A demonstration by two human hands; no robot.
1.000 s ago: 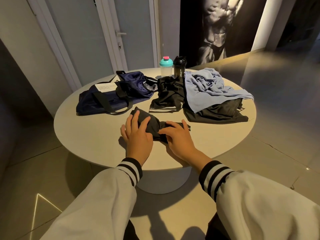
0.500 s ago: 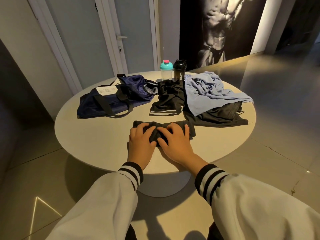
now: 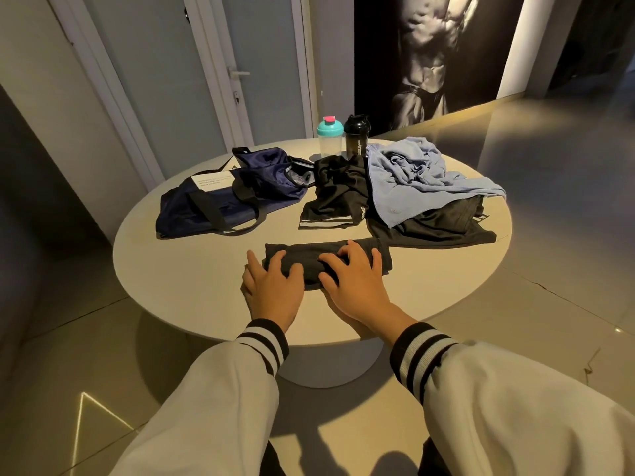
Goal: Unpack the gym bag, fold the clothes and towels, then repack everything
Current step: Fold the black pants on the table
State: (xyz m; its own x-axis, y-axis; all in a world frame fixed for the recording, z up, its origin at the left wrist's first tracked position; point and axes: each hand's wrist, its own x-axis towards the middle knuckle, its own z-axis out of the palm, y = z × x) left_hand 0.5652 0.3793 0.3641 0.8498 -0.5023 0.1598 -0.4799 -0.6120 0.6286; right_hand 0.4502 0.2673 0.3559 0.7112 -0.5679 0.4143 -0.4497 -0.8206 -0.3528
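A small dark folded cloth (image 3: 309, 257) lies as a flat strip near the front of the round table (image 3: 192, 280). My left hand (image 3: 273, 286) rests on its left end with fingers spread. My right hand (image 3: 354, 276) presses flat on its middle and right part. Behind it, the navy gym bag (image 3: 220, 201) lies collapsed at the back left. Black shorts with white stripes (image 3: 338, 197) sit at the centre. A light blue towel (image 3: 419, 176) is heaped over another black garment (image 3: 443, 225) on the right.
Two shaker bottles stand at the table's far edge, one teal-lidded (image 3: 330, 137) and one black (image 3: 357, 135). A door (image 3: 261, 70) and a dark wall poster (image 3: 426, 53) are behind. Tiled floor surrounds the pedestal table.
The dark cloth went from bunched under my hands to a flattened strip. Both hands spread out over it, the right one sliding rightward.
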